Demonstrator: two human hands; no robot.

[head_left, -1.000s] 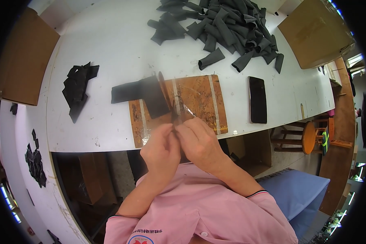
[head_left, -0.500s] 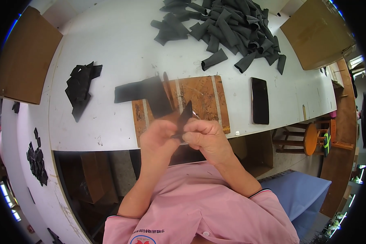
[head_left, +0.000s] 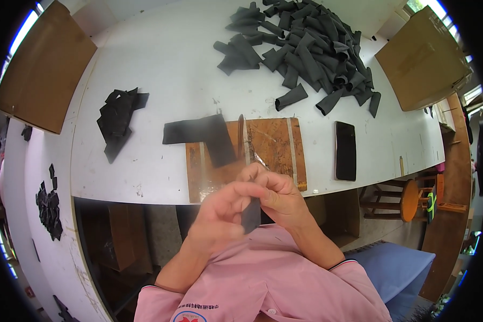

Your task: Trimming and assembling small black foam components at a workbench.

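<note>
A dark grey fabric piece (head_left: 251,216) hangs between my hands, just in front of the pink shirt. My left hand (head_left: 220,214) is closed on it, with fingers curled round its left side. My right hand (head_left: 284,198) pinches at its upper end, and the fingertips of both hands meet there. Beyond my hands lies a worn brown wooden board (head_left: 276,142) with pale strips across it. A flat, dark L-shaped arrangement of fabric (head_left: 206,134) overlaps the board's left part. Beside it rises a thin, brownish upright piece (head_left: 241,134) I cannot identify.
A large heap of dark grey fabric tubes (head_left: 322,51) covers the far part of the white table (head_left: 150,70). A smaller dark pile (head_left: 117,121) lies to the left. A phone (head_left: 345,151) rests right of the board. Cardboard boxes (head_left: 45,70) stand at both sides; a wooden stool (head_left: 409,200) is at right.
Both hands have drawn closer to my body. The dark fabric piece, which pointed up and away, now hangs down between them. The whole view has shifted slightly.
</note>
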